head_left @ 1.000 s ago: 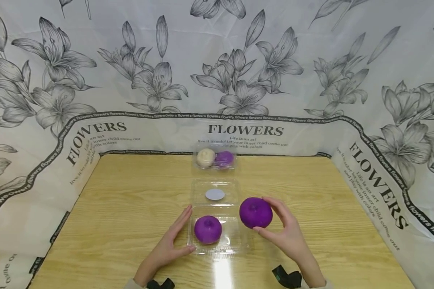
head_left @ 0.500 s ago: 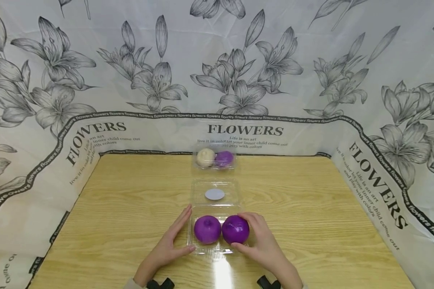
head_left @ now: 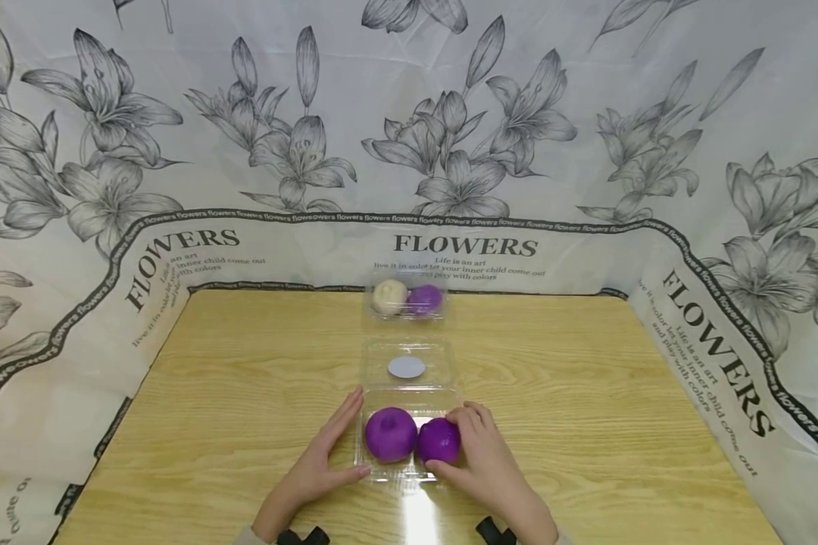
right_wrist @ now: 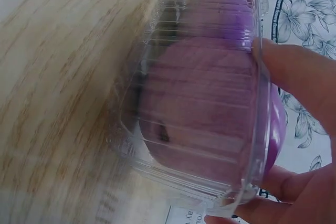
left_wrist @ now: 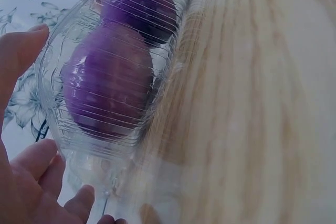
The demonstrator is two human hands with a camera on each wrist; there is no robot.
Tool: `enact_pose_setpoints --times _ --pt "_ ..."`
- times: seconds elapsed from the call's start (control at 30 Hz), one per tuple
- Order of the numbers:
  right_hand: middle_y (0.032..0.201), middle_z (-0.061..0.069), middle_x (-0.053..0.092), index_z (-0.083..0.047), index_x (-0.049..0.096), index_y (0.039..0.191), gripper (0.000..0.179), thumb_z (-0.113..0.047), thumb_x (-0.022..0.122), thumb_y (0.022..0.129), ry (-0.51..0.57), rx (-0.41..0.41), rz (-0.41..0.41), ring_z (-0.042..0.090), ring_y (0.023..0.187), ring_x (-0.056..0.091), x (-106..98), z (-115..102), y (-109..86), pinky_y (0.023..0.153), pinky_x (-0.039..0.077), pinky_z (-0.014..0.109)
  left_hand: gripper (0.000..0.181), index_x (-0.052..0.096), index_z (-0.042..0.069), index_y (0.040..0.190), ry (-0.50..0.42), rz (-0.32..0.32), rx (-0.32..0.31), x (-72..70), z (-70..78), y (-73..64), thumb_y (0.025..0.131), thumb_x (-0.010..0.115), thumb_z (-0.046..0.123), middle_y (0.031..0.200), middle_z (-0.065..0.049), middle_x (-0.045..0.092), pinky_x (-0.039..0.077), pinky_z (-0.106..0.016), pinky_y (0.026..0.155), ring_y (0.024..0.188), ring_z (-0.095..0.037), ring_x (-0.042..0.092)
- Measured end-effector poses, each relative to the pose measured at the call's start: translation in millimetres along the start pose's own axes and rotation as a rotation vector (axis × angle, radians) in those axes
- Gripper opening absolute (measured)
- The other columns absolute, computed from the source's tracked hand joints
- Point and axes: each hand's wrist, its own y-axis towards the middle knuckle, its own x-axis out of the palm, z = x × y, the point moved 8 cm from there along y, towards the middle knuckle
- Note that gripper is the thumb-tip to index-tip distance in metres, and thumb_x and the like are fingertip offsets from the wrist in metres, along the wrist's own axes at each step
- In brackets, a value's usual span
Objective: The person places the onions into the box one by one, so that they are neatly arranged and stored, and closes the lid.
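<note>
An opened clear plastic clamshell box (head_left: pixel 409 475) lies on the table with two purple onions in its base. The left onion (head_left: pixel 391 434) has its nubbed top up; the right onion (head_left: pixel 439 441) shows a smooth, shiny side. My right hand (head_left: pixel 484 462) holds the right onion, thumb at its front and fingers behind. The right wrist view shows this onion (right_wrist: pixel 199 103) through the ribbed wall, with fingertips right at the rim. My left hand (head_left: pixel 320 458) spans the box's left side, fingers straight along the back corner and thumb at the front corner.
The box's lid (head_left: pixel 432 352) lies folded back, with a white oval label (head_left: pixel 406 368). Behind it, near the cloth wall (head_left: pixel 300 257), stands a second clear box (head_left: pixel 405 316) holding a cream-white onion (head_left: pixel 389 297) and a purple onion (head_left: pixel 424 300). The wooden table (head_left: pixel 259 363) surrounds them.
My right hand has brought the second purple onion from right of the box down into its right half, turning it onto its side. My left hand has stayed at the box's left side.
</note>
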Motion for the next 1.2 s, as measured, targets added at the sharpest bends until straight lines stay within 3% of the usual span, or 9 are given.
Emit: enact_pose_setpoints --times 0.27,0.5,0.67,0.83,0.93,1.0,1.1,1.2 --pt "0.116 0.005 0.059 -0.007 0.058 0.120 0.080 -0.046 0.093 0.060 0.058 0.105 0.008 0.028 0.123 0.047 0.6 7.2 2.2 0.099 0.050 0.048 0.094 0.026 -0.004 0.154 0.002 -0.002 -0.016 0.2 -1.0 0.8 0.081 0.082 0.020 0.163 -0.020 0.015 0.008 -0.029 0.119 0.148 -0.043 0.013" --pt "0.114 0.004 0.058 -0.011 0.060 0.109 0.070 -0.050 0.092 0.061 0.054 0.086 0.030 0.025 0.118 0.046 1.9 7.2 1.1 0.097 0.051 0.048 0.094 0.026 -0.004 0.154 0.004 -0.008 -0.025 1.4 -0.2 -0.1 0.082 0.081 0.021 0.163 -0.020 0.015 0.009 -0.029 0.119 0.148 -0.043 0.013" --pt "0.112 0.001 0.059 -0.011 0.061 0.107 0.059 -0.054 0.082 0.073 0.099 0.102 0.034 0.023 0.117 0.050 -3.1 8.5 2.3 0.098 0.050 0.047 0.094 0.026 -0.003 0.154 0.003 -0.008 -0.027 1.2 0.5 0.6 0.081 0.082 0.020 0.163 -0.021 0.015 0.008 -0.028 0.119 0.148 -0.043 0.013" --pt "0.117 0.006 0.062 -0.007 0.063 0.117 0.046 -0.041 0.075 0.088 0.217 0.168 0.038 0.029 0.118 0.055 -16.0 13.7 8.6 0.099 0.047 0.053 0.094 0.026 -0.005 0.153 0.000 -0.006 -0.014 0.7 0.2 0.4 0.081 0.081 0.019 0.162 -0.022 0.015 0.007 -0.027 0.119 0.148 -0.043 0.012" --pt "0.121 0.011 0.064 -0.005 0.062 0.122 0.041 -0.031 0.072 0.092 0.337 0.191 0.055 0.034 0.120 0.056 -26.4 22.1 17.6 0.103 0.044 0.058 0.094 0.026 -0.005 0.153 0.002 -0.005 -0.007 0.4 -0.2 0.2 0.081 0.081 0.020 0.162 -0.022 0.015 0.008 -0.027 0.119 0.148 -0.043 0.012" --pt "0.127 0.016 0.061 -0.002 0.058 0.127 0.043 -0.027 0.069 0.095 0.476 0.224 0.044 0.035 0.123 0.055 -29.9 32.0 26.1 0.108 0.039 0.058 0.094 0.026 -0.004 0.153 0.005 -0.001 -0.010 -0.1 -0.8 0.0 0.081 0.081 0.020 0.162 -0.022 0.015 0.008 -0.027 0.119 0.148 -0.043 0.012" --pt "0.141 0.022 0.051 0.002 0.046 0.139 0.050 -0.025 0.062 0.099 0.749 0.307 0.002 0.035 0.133 0.046 -26.3 52.4 37.1 0.115 0.030 0.053 0.094 0.026 -0.004 0.154 0.006 0.000 -0.014 -0.3 -1.2 -0.4 0.081 0.081 0.021 0.163 -0.021 0.015 0.008 -0.028 0.119 0.148 -0.041 0.013" --pt "0.156 0.027 0.027 0.007 0.022 0.151 0.061 -0.024 0.049 0.105 1.093 0.373 -0.058 0.038 0.145 0.027 -11.0 70.8 44.7 0.121 0.017 0.047 0.094 0.027 -0.003 0.154 0.003 0.004 -0.018 -0.4 -1.0 -0.6 0.081 0.081 0.020 0.163 -0.020 0.016 0.009 -0.029 0.119 0.149 -0.041 0.013"
